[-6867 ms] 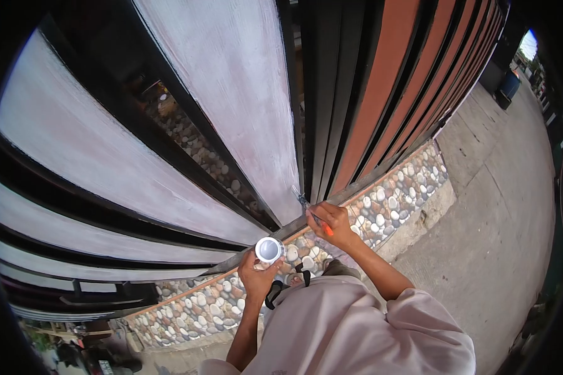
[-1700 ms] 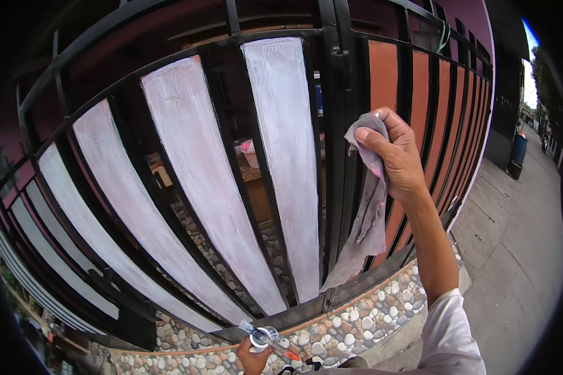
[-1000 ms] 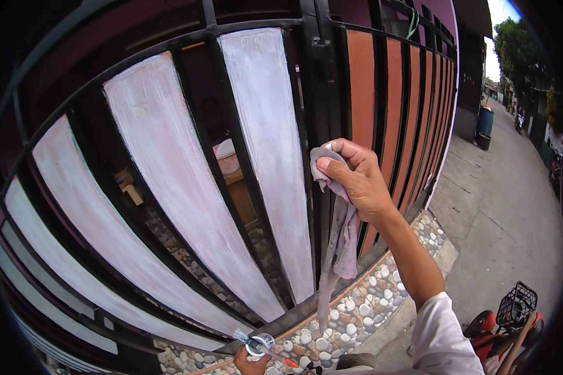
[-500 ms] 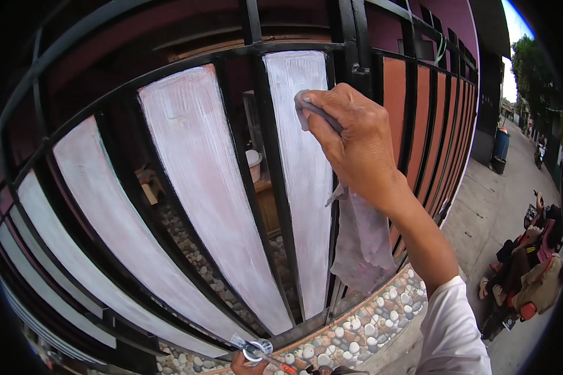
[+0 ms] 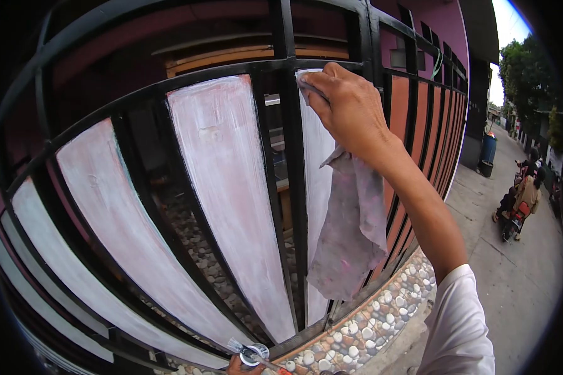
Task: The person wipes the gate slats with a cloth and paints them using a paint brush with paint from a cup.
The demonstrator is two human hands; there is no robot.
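My right hand (image 5: 355, 112) is closed on a stained grey-purple rag (image 5: 349, 228). Its fingers press a bunched end near the top of a white-painted slat (image 5: 318, 165), while the rest hangs down in front of that slat. Low in the view, my left hand (image 5: 239, 367) is closed around a small white cup (image 5: 254, 355), and only part of that hand shows. A paintbrush (image 5: 236, 345) lies across the cup, bristles pointing left. Left of the rag stands another slat (image 5: 228, 169), streaky white with pinkish patches.
Black metal bars (image 5: 292, 187) frame the slats. Orange slats (image 5: 399, 106) continue to the right. A pebbled strip (image 5: 372, 325) runs along the fence base. Riders on a motorbike (image 5: 518, 212) are on the lane, with a blue barrel (image 5: 488, 149) beyond.
My right hand has moved up the slat with the rag, which now hangs more fully in view. The view has shifted slightly. The motorbike has travelled farther up the lane.
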